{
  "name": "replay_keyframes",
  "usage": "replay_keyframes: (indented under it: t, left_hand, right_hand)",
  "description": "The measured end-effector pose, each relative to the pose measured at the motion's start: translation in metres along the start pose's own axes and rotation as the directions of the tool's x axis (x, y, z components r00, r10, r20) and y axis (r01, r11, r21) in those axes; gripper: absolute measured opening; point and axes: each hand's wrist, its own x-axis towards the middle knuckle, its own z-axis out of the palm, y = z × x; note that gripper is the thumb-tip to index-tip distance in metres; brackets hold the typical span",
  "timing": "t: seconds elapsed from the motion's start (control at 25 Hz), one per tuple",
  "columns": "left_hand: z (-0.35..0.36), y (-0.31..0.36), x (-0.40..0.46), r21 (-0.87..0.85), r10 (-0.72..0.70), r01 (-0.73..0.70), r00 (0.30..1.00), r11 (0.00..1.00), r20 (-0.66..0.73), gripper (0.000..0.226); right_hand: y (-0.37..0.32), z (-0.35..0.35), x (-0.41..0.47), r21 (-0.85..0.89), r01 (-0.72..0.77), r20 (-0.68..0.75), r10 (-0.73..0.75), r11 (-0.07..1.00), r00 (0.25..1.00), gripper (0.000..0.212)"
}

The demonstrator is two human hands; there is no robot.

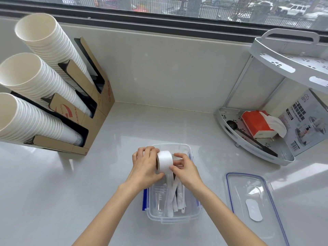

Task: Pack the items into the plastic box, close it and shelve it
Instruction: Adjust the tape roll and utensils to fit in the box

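A clear plastic box (177,218) with blue clips stands on the counter in front of me. Above it I hold a roll of white tape (165,161) on edge. My left hand (144,166) grips the roll from the left, thumb under it. My right hand (186,168) pinches its right side, where loose white strips (171,196) hang down into the box. A small clear cup (159,199) lies inside the box. The box's clear lid (248,201), edged in blue, lies flat on the counter to the right.
A cardboard dispenser (99,110) with three stacks of white paper cups (35,75) stands at the left. A white two-tier corner shelf (255,139) at the right holds a red tissue pack (255,123), a black spoon and a printed box. A window runs behind.
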Motion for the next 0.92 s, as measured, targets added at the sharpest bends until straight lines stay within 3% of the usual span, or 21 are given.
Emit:
replay_keyframes:
  t: [0.12, 0.24, 0.32, 0.44, 0.64, 0.92]
  left_hand:
    - [-0.004, 0.002, -0.003, -0.073, 0.006, -0.007, 1.000, 0.997, -0.007, 0.069]
    - [-0.010, 0.001, -0.003, -0.220, 0.011, -0.013, 1.000, 0.975, -0.009, 0.071]
    - [-0.014, -0.001, -0.003, -0.289, 0.004, -0.012, 1.000, 0.957, -0.031, 0.071]
    - [-0.018, 0.000, -0.003, -0.332, -0.021, -0.001, 0.998, 0.943, -0.061, 0.071]
    - [-0.024, 0.002, -0.001, -0.393, -0.060, 0.009, 0.991, 0.920, -0.118, 0.070]
    - [-0.025, -0.007, -0.003, -0.392, -0.058, 0.001, 0.989, 0.920, -0.133, 0.074]
  right_hand:
    - [0.001, -0.002, -0.001, -0.063, 0.047, 0.007, -0.047, 0.997, 0.999, 0.041]
    - [0.007, 0.006, -0.001, -0.263, 0.122, 0.024, -0.120, 0.957, 0.992, 0.031]
    - [0.011, 0.012, -0.002, -0.471, 0.159, 0.077, -0.139, 0.868, 0.987, 0.017]
    - [0.013, 0.018, -0.006, -0.653, 0.174, 0.083, -0.158, 0.737, 0.984, 0.032]
    - [0.011, 0.025, -0.010, -0.770, 0.093, 0.006, -0.139, 0.631, 0.990, 0.046]
    - [0.003, 0.029, -0.001, -0.784, -0.001, -0.018, -0.022, 0.621, 1.000, 0.057]
